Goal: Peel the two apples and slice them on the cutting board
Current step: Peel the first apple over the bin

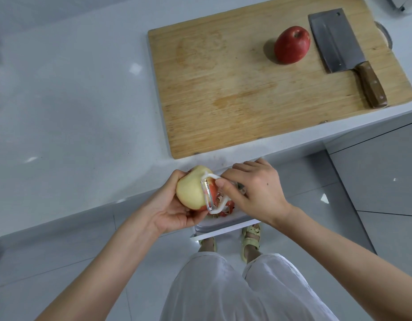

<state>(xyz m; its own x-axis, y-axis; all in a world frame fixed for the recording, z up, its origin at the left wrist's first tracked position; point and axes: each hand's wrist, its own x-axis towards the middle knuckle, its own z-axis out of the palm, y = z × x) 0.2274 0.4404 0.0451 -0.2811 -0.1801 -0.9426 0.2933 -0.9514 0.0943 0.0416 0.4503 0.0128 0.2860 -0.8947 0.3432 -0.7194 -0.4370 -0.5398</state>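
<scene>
White trousers fill the 6 o'clock edge. Above them the left hand grips a half-peeled apple, and the right hand pinches a peeler against it. Both hands hide most of a white bin with red peels. At 1 o'clock on the tabletop, the board carries a red apple just beside a cleaver.

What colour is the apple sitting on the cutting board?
Red. The apple on the cutting board still has all its skin, seen in the head view.
</scene>
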